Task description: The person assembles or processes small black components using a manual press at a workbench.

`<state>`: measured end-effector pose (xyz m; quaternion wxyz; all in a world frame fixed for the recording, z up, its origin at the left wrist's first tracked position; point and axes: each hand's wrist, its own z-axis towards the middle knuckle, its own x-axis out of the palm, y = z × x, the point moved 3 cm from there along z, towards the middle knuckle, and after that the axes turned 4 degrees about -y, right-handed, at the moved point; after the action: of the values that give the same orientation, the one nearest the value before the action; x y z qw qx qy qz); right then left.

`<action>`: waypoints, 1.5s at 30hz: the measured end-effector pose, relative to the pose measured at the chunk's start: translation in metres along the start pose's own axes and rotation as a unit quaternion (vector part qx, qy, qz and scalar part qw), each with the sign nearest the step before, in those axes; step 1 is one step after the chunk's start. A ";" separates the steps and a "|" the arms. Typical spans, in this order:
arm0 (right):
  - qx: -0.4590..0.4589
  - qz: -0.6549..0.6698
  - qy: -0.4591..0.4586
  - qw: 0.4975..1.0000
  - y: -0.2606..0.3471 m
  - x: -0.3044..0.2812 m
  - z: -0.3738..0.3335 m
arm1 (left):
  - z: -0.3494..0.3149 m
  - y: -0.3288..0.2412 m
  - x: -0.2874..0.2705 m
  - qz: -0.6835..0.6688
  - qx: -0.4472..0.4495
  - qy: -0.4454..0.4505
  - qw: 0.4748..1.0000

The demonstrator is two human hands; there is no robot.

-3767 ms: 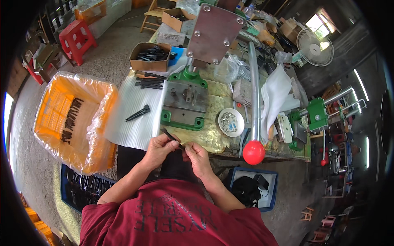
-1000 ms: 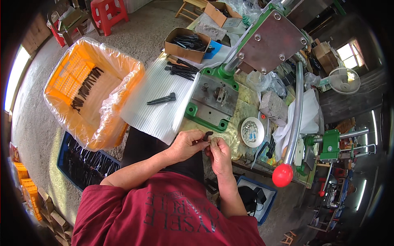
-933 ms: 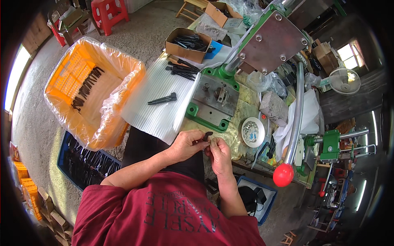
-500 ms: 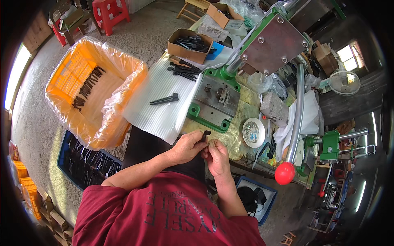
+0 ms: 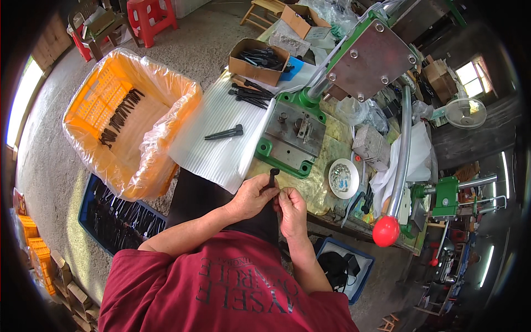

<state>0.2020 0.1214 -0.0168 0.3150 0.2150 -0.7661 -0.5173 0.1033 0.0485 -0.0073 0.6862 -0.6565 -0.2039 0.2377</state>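
Head view: the person's left hand (image 5: pixel 251 198) was pinched closed on a slim black part (image 5: pixel 274 172), its knobbed end standing up above thumb and forefinger, just in front of the bench edge. The right hand (image 5: pixel 291 213) was close beside it, thumb and forefinger drawn together near the part's lower portion; what lay inside that pinch was hidden, so I cannot tell.

The step in hand looked like fine two-handed fingertip work on that one part, away from the green lever press (image 5: pixel 371 58), whose steel bed (image 5: pixel 276 141) was beyond the hands. Any next move seemed to call for a steady left pinch while the right fingers finished or let go.

Two similar black parts (image 5: pixel 224 133) lay together on the white foam sheet (image 5: pixel 199 160), with a loose pile (image 5: pixel 251 95) near the open cardboard box (image 5: pixel 238 65). A white bowl (image 5: pixel 345 196) of small pieces stood to the right, and a plastic-lined orange crate (image 5: pixel 191 98) held a row of dark parts (image 5: pixel 120 119).
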 end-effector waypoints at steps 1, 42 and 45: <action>-0.007 0.010 -0.001 1.000 -0.001 0.000 0.000 | 0.000 0.001 0.001 -0.001 0.010 -0.003 1.000; -0.038 0.077 -0.014 0.996 -0.001 0.010 -0.005 | 0.001 0.001 -0.004 -0.259 -0.065 -0.037 0.963; -0.029 0.111 -0.014 0.993 -0.001 0.010 -0.003 | 0.003 0.002 -0.004 -0.275 -0.071 -0.037 0.958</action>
<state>0.1968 0.1119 -0.0146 0.3663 0.1121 -0.7743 -0.5037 0.0985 0.0487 -0.0089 0.6684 -0.6130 -0.4185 0.0492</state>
